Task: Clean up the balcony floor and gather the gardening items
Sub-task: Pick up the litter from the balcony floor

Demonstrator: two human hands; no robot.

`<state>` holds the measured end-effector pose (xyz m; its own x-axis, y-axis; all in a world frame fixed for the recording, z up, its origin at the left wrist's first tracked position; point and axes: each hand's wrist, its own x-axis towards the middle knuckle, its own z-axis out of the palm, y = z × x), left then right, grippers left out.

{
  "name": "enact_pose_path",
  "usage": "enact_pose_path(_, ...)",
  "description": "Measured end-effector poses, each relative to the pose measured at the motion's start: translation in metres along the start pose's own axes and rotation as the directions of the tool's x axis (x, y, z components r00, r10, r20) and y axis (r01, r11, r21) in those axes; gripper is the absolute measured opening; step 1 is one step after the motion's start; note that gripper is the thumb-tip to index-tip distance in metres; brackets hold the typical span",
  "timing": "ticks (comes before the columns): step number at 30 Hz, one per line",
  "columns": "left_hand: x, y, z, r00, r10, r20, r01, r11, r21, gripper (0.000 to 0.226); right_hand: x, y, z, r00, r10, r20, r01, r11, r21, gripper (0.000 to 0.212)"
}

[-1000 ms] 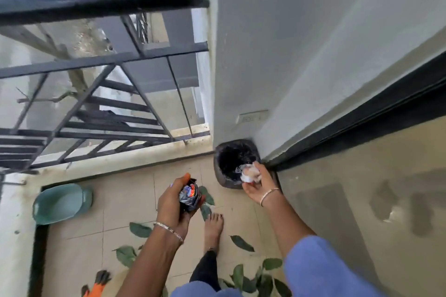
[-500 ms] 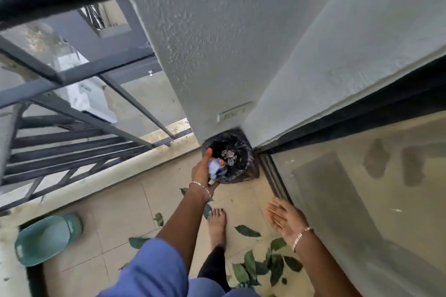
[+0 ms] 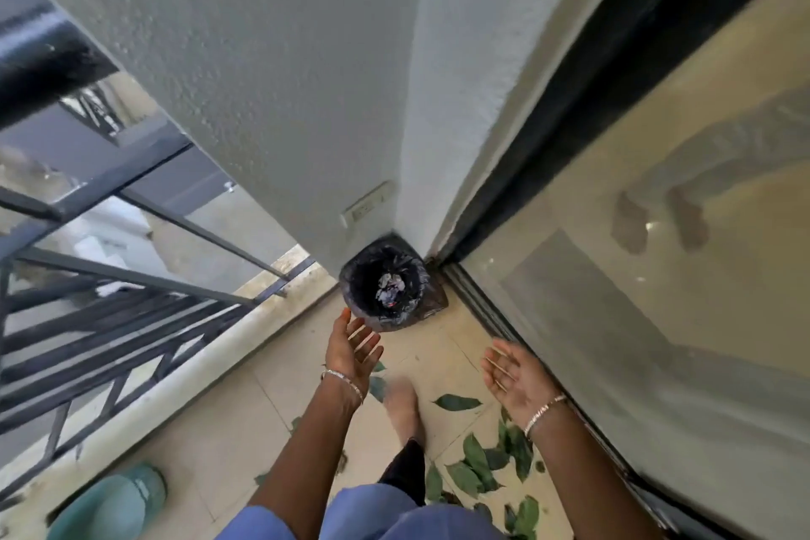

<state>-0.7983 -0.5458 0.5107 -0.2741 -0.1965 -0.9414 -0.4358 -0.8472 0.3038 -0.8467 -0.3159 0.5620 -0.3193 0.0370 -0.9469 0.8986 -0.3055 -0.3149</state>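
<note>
Two empty hands, the left hand (image 3: 353,349) and the right hand (image 3: 515,377), hover palm-up above the beige tiled balcony floor (image 3: 219,430).
Both have their fingers loosely spread and hold nothing. The left hand's fingertips reach the near rim of the round black bag-lined bin (image 3: 420,276), which stands in the wall corner ahead of both hands, with crumpled paper and wrapper scraps (image 3: 390,290) inside. Loose green leaves (image 3: 477,460) lie on the floor below the right hand, and a teal plastic basin (image 3: 109,504) sits well off to the left hand's side.
</note>
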Motion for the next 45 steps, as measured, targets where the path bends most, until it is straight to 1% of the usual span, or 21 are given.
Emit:
enact_pose_path(2,-0.019,-0.006,0.005,0.998,0.052,0.042,-0.055,0.995,0.081,0.029,-0.025,-0.006,-0.003,0.996,-0.079,0.040,0.078,0.997,0.025,0.017)
enact_pose_path(4,-0.037,-0.014,0.013,0.989,0.114,0.092,-0.128,0.978,0.165,0.026,-0.048,-0.009,-0.010,0.988,-0.144,0.057,0.140,0.988,0.066,0.017)
enact_pose_path(7,-0.079,-0.033,0.031,0.962,0.179,0.205,-0.231,0.935,0.268,0.021,-0.088,-0.006,-0.041,0.967,-0.252,0.046,0.242,0.956,0.165,0.017)
enact_pose_path(9,-0.105,-0.050,0.042,0.943,0.182,0.277,-0.266,0.914,0.306,0.018,-0.112,0.004,-0.067,0.951,-0.307,0.020,0.296,0.930,0.218,0.017)
enact_pose_path(12,-0.151,-0.087,0.055,0.902,0.134,0.410,-0.304,0.872,0.383,0.018,-0.153,0.027,-0.120,0.919,-0.388,-0.064,0.388,0.868,0.309,0.013)
enact_pose_path(16,-0.211,-0.146,0.064,0.826,0.057,0.560,-0.372,0.802,0.467,0.018,-0.202,0.060,-0.191,0.880,-0.444,-0.172,0.473,0.777,0.416,0.009)
enact_pose_path(19,-0.253,-0.198,0.074,0.770,-0.007,0.638,-0.434,0.727,0.531,0.021,-0.232,0.087,-0.245,0.829,-0.485,-0.280,0.559,0.682,0.472,0.008)
enact_pose_path(23,-0.310,-0.274,0.083,0.666,-0.125,0.736,-0.525,0.622,0.581,0.020,-0.265,0.133,-0.316,0.750,-0.491,-0.443,0.661,0.538,0.522,0.011)
enact_pose_path(27,-0.360,-0.355,0.079,0.557,-0.306,0.772,-0.591,0.508,0.627,0.021,-0.292,0.187,-0.381,0.679,-0.418,-0.603,0.734,0.390,0.556,0.014)
enact_pose_path(30,-0.388,-0.406,0.070,0.469,-0.441,0.765,-0.636,0.432,0.639,0.021,-0.305,0.228,-0.420,0.657,-0.317,-0.684,0.754,0.288,0.590,0.015)
enact_pose_path(31,-0.396,-0.424,0.068,0.449,-0.483,0.752,-0.645,0.407,0.647,0.021,-0.309,0.242,-0.433,0.649,-0.282,-0.706,0.760,0.261,0.595,0.016)
enact_pose_path(33,-0.407,-0.455,0.064,0.431,-0.538,0.725,-0.656,0.365,0.660,0.021,-0.317,0.262,-0.451,0.636,-0.217,-0.740,0.771,0.223,0.597,0.018)
enact_pose_path(37,-0.427,-0.534,0.056,0.411,-0.656,0.633,-0.673,0.250,0.696,0.021,-0.334,0.305,-0.499,0.580,-0.057,-0.813,0.813,0.104,0.573,0.013)
enact_pose_path(42,-0.452,-0.631,0.043,0.390,-0.758,0.523,-0.683,0.143,0.717,0.019,-0.349,0.357,-0.560,0.542,0.141,-0.829,0.840,-0.051,0.540,0.017)
enact_pose_path(45,-0.474,-0.688,0.039,0.382,-0.803,0.457,-0.685,0.086,0.724,0.018,-0.360,0.383,-0.595,0.521,0.233,-0.821,0.854,-0.116,0.508,0.017)
